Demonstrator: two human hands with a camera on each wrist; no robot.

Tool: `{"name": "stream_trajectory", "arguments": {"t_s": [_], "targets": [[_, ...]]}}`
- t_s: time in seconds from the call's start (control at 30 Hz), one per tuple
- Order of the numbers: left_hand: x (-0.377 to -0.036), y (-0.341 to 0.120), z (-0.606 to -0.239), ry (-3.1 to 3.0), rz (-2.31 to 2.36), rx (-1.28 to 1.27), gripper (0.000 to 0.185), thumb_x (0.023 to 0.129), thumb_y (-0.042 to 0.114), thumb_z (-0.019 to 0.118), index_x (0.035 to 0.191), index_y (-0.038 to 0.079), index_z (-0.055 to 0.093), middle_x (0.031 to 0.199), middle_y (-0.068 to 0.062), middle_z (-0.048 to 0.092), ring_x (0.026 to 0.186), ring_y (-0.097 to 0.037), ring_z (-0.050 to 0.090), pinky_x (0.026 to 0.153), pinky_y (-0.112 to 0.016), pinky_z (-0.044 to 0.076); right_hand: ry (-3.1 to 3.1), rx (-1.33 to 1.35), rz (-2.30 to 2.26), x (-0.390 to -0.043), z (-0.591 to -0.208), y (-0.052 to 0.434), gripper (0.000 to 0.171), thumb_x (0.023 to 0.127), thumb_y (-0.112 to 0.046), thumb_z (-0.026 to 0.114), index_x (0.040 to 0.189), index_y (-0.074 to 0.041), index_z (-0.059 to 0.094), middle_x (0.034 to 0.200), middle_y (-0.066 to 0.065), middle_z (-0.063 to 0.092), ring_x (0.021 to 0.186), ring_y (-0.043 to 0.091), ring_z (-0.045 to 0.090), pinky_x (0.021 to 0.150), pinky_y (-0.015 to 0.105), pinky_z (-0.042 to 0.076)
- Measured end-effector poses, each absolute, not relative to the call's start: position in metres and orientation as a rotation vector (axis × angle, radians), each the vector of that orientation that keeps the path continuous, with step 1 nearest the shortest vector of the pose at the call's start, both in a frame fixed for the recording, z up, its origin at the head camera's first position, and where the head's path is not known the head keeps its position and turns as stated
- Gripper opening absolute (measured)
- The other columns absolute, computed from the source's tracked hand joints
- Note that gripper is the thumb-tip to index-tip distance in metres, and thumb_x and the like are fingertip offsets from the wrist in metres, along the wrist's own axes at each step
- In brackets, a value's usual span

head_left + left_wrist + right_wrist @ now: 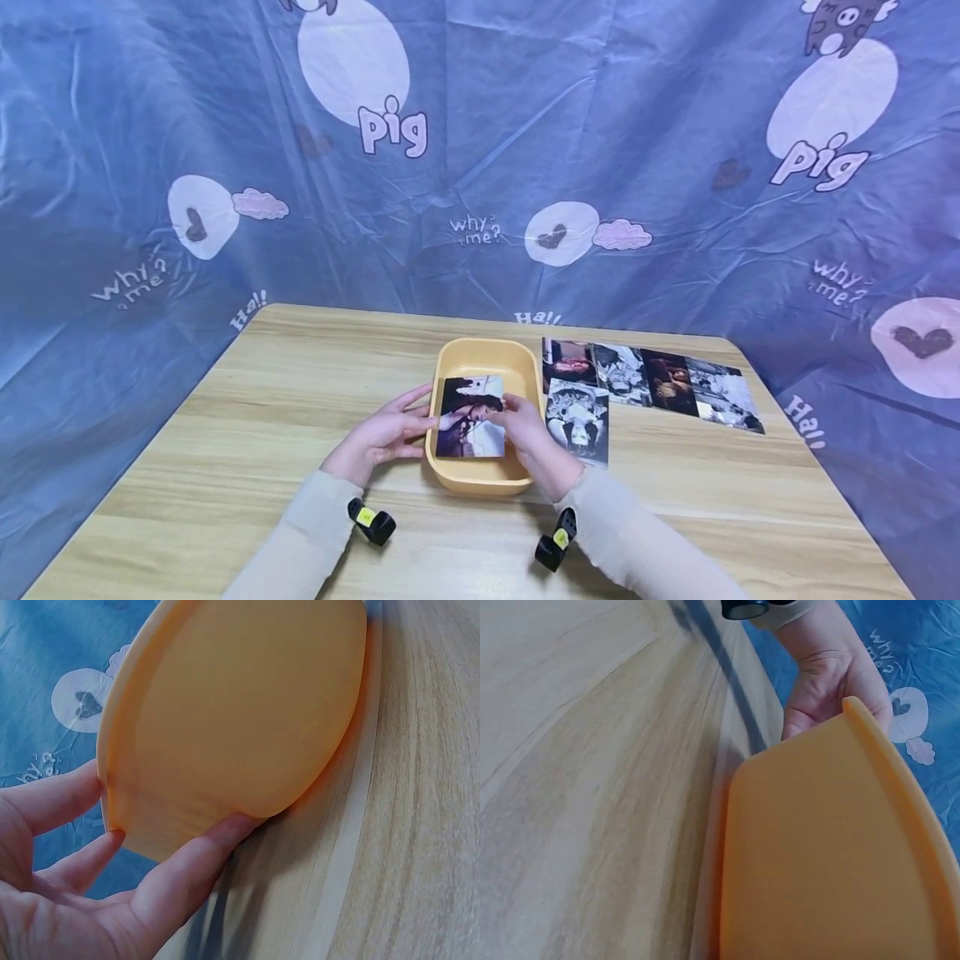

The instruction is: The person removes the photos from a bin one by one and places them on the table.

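Observation:
A yellow tray (483, 354) sits on the wooden table (262, 417). A dark photo print (470, 417) is held over the tray's near half. My right hand (536, 442) pinches the print's right edge. My left hand (382, 437) lies against the tray's left side with fairly straight fingers reaching the print's left edge. The left wrist view shows the left hand (90, 900) with its thumb and fingers touching the tray (240, 712) on its outer wall and rim. In the right wrist view there is only the tray (817, 855) wall and the left hand (829, 682) behind it.
Several more photo prints (652, 379) lie in a row right of the tray, with one print (577, 421) nearer to me beside the right hand. A blue cartoon-print cloth (480, 167) hangs behind and around the table. Bare wood spreads to the left and front.

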State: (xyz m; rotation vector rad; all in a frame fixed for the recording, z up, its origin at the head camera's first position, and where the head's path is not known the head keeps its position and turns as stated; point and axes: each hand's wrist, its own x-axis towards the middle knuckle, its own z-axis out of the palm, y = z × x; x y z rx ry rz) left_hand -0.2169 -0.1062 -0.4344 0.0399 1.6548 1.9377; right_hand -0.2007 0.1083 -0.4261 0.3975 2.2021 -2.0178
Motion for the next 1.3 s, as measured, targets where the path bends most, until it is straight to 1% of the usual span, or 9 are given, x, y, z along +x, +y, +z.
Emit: {"name": "stream_trajectory", "arguments": {"t_s": [0.07,0.13,0.3,0.43,0.73,0.83,0.97,1.07,1.3], "targets": [[-0.217,-0.107,-0.434,1.650,1.934,0.052,0.073,0.093,0.003,0.056,0.155,0.015,0.019,0.157,-0.026,0.021,0.133,-0.042,0.043,0.101,-0.060,0.044,2.265,0.386,-2.045,-0.201,-0.426,0.108,0.061,0.080,0.011,0.058,0.139,0.012,0.041,0.131,0.030,0.047,0.090,0.024,0.057,0.072,0.025,0.052],[-0.218,-0.107,-0.435,1.648,1.931,0.060,0.074,0.093,0.003,0.056,0.155,0.016,0.018,0.157,-0.025,0.021,0.132,-0.042,0.044,0.101,-0.059,0.046,2.319,0.376,-2.060,-0.200,-0.426,0.108,0.059,0.078,0.012,0.059,0.136,0.009,0.048,0.116,0.021,0.052,0.077,0.014,0.050,0.059,0.017,0.045],[-0.219,-0.107,-0.436,1.644,1.927,0.061,0.074,0.092,0.003,0.056,0.155,0.016,0.018,0.157,-0.025,0.020,0.132,-0.041,0.044,0.099,-0.056,0.048,2.345,0.352,-2.067,-0.201,-0.426,0.107,0.059,0.075,0.015,0.061,0.133,0.008,0.051,0.092,0.008,0.052,0.072,0.009,0.046,0.057,0.013,0.043],[-0.218,-0.108,-0.436,1.635,1.928,0.066,0.075,0.093,0.003,0.055,0.155,0.016,0.017,0.157,-0.026,0.019,0.134,-0.043,0.041,0.101,-0.059,0.045,2.315,0.367,-2.103,-0.202,-0.426,0.107,0.058,0.075,0.018,0.059,0.132,0.009,0.052,0.084,0.004,0.052,0.070,0.009,0.047,0.058,0.012,0.045],[-0.219,-0.109,-0.436,1.647,1.935,0.066,0.075,0.092,0.002,0.056,0.155,0.015,0.018,0.156,-0.026,0.022,0.131,-0.041,0.045,0.101,-0.061,0.045,2.316,0.416,-2.167,-0.202,-0.426,0.106,0.042,0.083,0.013,0.058,0.124,0.011,0.055,0.080,0.003,0.054,0.069,0.008,0.049,0.057,0.014,0.042],[-0.219,-0.109,-0.436,1.647,1.937,0.067,0.075,0.091,0.002,0.056,0.155,0.014,0.019,0.155,-0.027,0.023,0.125,-0.036,0.053,0.098,-0.057,0.049,2.324,0.430,-2.172,-0.202,-0.424,0.106,0.038,0.085,0.010,0.056,0.123,0.012,0.054,0.083,0.006,0.055,0.070,0.009,0.049,0.055,0.014,0.041],[-0.219,-0.109,-0.435,1.647,1.940,0.067,0.075,0.091,0.002,0.057,0.155,0.015,0.019,0.155,-0.026,0.026,0.116,-0.028,0.060,0.093,-0.051,0.054,2.347,0.437,-2.190,-0.203,-0.422,0.107,0.038,0.085,0.009,0.055,0.123,0.013,0.054,0.082,0.002,0.052,0.073,0.009,0.047,0.059,0.014,0.041],[-0.219,-0.109,-0.435,1.639,1.945,0.065,0.074,0.092,0.001,0.056,0.155,0.015,0.019,0.155,-0.025,0.025,0.117,-0.029,0.059,0.094,-0.052,0.053,2.350,0.435,-2.212,-0.205,-0.420,0.109,0.037,0.085,0.010,0.055,0.122,0.013,0.055,0.080,-0.001,0.048,0.074,0.008,0.045,0.061,0.013,0.040],[-0.218,-0.107,-0.434,1.607,1.959,0.058,0.075,0.092,-0.001,0.054,0.155,0.014,0.017,0.156,-0.025,0.024,0.126,-0.038,0.052,0.099,-0.059,0.047,2.218,0.458,-2.297,-0.206,-0.406,0.118,0.040,0.086,0.008,0.055,0.126,0.011,0.052,0.087,0.003,0.053,0.076,0.007,0.049,0.063,0.013,0.044]]}}
